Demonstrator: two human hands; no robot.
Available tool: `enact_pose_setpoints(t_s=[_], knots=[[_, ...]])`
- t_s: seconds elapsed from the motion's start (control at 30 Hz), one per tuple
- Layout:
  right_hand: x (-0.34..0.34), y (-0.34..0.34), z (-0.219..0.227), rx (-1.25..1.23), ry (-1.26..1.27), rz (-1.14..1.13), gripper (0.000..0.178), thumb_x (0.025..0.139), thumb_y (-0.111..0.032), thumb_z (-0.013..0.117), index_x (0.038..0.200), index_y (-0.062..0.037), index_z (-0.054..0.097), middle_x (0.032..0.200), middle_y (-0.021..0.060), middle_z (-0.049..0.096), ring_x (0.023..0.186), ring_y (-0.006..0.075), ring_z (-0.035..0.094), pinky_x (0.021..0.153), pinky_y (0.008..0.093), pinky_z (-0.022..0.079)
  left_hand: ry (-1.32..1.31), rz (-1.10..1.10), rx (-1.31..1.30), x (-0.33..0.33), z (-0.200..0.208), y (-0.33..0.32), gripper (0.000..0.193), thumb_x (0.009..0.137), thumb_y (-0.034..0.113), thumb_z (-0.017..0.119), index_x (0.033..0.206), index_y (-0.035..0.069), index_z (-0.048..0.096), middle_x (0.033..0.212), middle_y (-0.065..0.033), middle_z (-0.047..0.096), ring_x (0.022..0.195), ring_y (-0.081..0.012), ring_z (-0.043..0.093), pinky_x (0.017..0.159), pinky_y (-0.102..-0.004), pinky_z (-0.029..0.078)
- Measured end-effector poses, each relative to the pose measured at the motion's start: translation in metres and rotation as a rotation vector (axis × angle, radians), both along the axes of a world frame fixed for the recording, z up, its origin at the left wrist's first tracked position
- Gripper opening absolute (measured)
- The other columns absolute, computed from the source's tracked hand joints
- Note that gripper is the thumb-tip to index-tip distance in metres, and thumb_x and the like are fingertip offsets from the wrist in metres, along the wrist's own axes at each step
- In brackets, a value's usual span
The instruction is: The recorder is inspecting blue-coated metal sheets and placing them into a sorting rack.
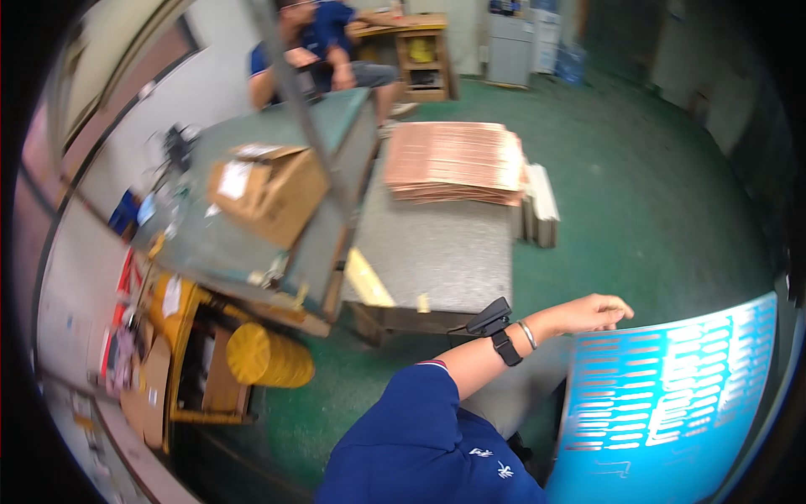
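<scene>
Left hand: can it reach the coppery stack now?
Probably not without stepping closer: the coppery stack lies toward the far end of the grey table, and the left hand is by the blue sheet. The stack's near side looks unobstructed.

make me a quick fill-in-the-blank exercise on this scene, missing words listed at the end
1. The patterned sheet at the left hand is mostly ____ in colour.
2. Of the black strap and the metal bracelet, the one nearer that hand is the ____.
3. In the picture, the cardboard box lies to the ____ of the copper-coloured stack.
4. The floor is coloured ____.

Missing words: blue; metal bracelet; left; green.
</scene>
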State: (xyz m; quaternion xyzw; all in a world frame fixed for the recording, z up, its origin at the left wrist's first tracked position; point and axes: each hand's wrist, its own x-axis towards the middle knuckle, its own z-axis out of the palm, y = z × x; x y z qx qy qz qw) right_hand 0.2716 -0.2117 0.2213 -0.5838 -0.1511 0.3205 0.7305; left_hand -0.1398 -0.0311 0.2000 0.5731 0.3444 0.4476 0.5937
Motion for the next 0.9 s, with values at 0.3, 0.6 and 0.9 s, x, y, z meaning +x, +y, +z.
enact_pose_setpoints(t_s=[0.3,0.6,0.9], knots=[[0.059,0.070,-0.080,0.261,-0.431,0.359,0.051,0.097,-0.032,0.040,0.132,0.0052,0.038,0.137,0.0218,0.040,0.122,0.0323,0.040,0.106,0.0439,0.028,0.450,1.544,0.624,-0.171,0.071,-0.204,0.014,0.089,0.006,0.056,0.101,0.005,0.064,0.092,-0.0072,0.064,0.089,-0.0164,0.060,0.077,-0.0286,0.047],[0.058,0.116,-0.109,0.365,-0.535,0.488,0.048,0.098,-0.029,0.039,0.131,0.0057,0.040,0.134,0.0227,0.043,0.119,0.0325,0.043,0.104,0.0436,0.031,-0.453,2.149,0.296,-0.273,0.063,-0.272,0.060,0.083,0.036,0.069,0.120,0.002,0.035,0.113,-0.0112,0.035,0.099,-0.0167,0.039,0.087,-0.0328,0.038],[0.052,0.157,-0.124,0.277,-0.738,0.429,0.045,0.098,-0.027,0.039,0.128,0.0063,0.043,0.129,0.0229,0.047,0.115,0.0322,0.046,0.101,0.0423,0.034,-0.884,2.131,-0.024,-0.257,0.075,-0.226,0.119,0.068,0.050,0.078,0.143,0.005,-0.003,0.137,-0.0285,0.014,0.129,-0.0349,0.027,0.102,-0.0419,0.036]])
